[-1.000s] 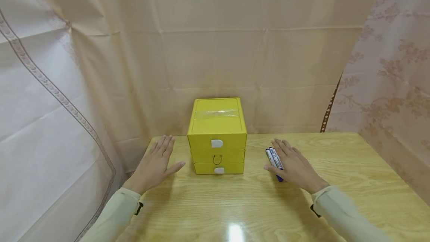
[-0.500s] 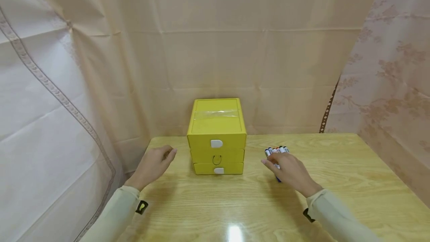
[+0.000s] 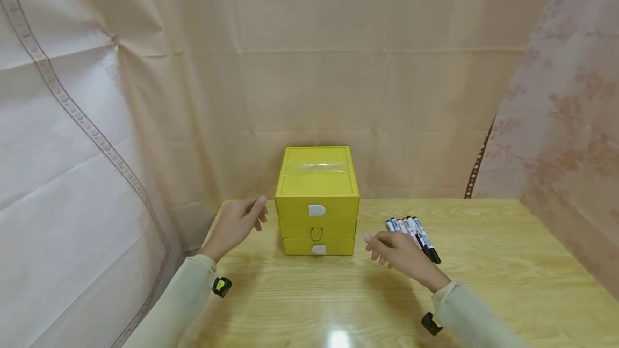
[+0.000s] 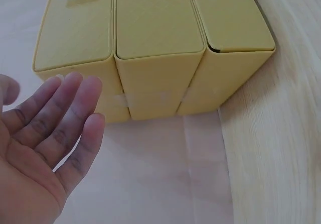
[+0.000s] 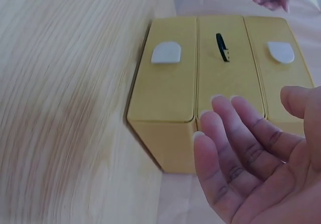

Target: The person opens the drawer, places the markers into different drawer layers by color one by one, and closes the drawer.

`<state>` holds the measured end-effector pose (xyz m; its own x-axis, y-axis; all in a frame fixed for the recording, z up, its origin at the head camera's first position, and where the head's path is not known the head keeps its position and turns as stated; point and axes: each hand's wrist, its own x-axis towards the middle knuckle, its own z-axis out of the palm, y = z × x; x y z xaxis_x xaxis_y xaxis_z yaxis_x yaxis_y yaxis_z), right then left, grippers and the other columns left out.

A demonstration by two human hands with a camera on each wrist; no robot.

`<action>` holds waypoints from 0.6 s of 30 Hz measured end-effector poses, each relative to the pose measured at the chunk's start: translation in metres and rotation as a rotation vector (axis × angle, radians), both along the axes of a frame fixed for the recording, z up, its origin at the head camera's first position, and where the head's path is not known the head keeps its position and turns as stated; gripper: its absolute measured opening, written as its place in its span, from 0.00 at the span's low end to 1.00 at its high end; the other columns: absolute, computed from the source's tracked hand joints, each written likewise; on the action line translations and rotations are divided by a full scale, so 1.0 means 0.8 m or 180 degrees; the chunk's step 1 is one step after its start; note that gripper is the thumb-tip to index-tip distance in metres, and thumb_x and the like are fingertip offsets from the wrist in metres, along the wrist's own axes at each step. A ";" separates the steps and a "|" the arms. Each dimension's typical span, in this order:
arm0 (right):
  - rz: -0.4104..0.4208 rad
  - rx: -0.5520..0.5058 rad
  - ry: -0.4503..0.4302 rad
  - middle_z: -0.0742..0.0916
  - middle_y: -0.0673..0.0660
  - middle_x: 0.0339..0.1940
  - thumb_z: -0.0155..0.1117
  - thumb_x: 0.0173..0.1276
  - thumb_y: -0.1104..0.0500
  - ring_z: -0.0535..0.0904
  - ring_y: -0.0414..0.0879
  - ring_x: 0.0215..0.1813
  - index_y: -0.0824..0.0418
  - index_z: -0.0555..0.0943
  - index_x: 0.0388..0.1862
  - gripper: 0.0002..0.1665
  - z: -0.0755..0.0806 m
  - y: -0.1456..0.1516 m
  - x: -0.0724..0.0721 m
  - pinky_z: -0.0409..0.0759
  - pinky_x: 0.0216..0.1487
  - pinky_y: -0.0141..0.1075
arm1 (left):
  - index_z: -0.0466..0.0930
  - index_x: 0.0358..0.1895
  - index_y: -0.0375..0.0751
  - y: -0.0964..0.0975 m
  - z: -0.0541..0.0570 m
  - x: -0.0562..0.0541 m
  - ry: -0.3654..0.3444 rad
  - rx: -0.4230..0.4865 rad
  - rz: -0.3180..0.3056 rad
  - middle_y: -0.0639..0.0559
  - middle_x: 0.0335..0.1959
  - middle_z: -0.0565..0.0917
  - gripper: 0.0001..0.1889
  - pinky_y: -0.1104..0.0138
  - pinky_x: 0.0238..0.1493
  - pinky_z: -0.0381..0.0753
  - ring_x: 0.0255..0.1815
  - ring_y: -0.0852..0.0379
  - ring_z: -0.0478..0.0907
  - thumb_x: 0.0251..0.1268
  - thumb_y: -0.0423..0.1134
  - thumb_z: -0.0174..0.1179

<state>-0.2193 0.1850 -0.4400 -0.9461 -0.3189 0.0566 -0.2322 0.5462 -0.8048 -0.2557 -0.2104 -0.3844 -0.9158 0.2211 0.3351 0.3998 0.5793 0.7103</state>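
Note:
A yellow box of three stacked drawers [image 3: 316,181] stands at the back of the table, with white tabs [image 3: 316,210] on its top and bottom drawers and a dark loop handle [image 3: 316,234] on the middle one. My left hand [image 3: 237,225] hovers just left of the box, fingers loosely bent and holding nothing. To the right of the box's front, my right hand [image 3: 403,256] hangs above the table, likewise bare with relaxed fingers. Several markers [image 3: 416,235] lie side by side behind and right of the right hand, which partly hides them.
The wooden table [image 3: 309,289] reaches back to a beige curtain [image 3: 309,85]. A pale cloth [image 3: 67,176] hangs at the left, and a flowered cloth [image 3: 570,133] at the right. Clear tape [image 3: 316,167] runs across the box's top.
Both hands have turned from flat, palm-down spreads to loosely bent fingers and moved inward toward the box. The right hand has come away from over the markers, uncovering more of them.

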 end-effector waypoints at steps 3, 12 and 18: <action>-0.0050 -0.0127 -0.0150 0.87 0.55 0.31 0.54 0.80 0.36 0.84 0.54 0.34 0.55 0.87 0.40 0.27 -0.001 -0.006 0.002 0.86 0.35 0.49 | 0.83 0.35 0.45 0.008 0.006 -0.004 -0.0096 0.0102 -0.0038 0.49 0.30 0.86 0.26 0.59 0.35 0.83 0.25 0.52 0.84 0.83 0.59 0.45; -0.0100 -0.0434 -0.0400 0.87 0.56 0.33 0.55 0.78 0.34 0.82 0.51 0.33 0.57 0.87 0.42 0.29 0.001 -0.024 0.003 0.85 0.35 0.48 | 0.83 0.34 0.38 0.023 0.012 -0.016 -0.0186 0.0206 -0.0136 0.45 0.29 0.85 0.29 0.58 0.34 0.83 0.25 0.49 0.84 0.83 0.59 0.45; -0.0041 -0.0556 -0.0412 0.87 0.58 0.33 0.55 0.77 0.33 0.82 0.52 0.33 0.59 0.87 0.42 0.31 0.005 -0.035 0.000 0.85 0.35 0.48 | 0.82 0.33 0.36 0.025 0.010 -0.023 -0.0190 0.0174 -0.0148 0.45 0.26 0.84 0.29 0.57 0.32 0.83 0.23 0.49 0.83 0.84 0.57 0.46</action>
<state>-0.2194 0.1570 -0.4358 -0.9530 -0.3027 -0.0124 -0.1146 0.3981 -0.9102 -0.2741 -0.1901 -0.3761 -0.9238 0.2467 0.2929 0.3813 0.5209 0.7637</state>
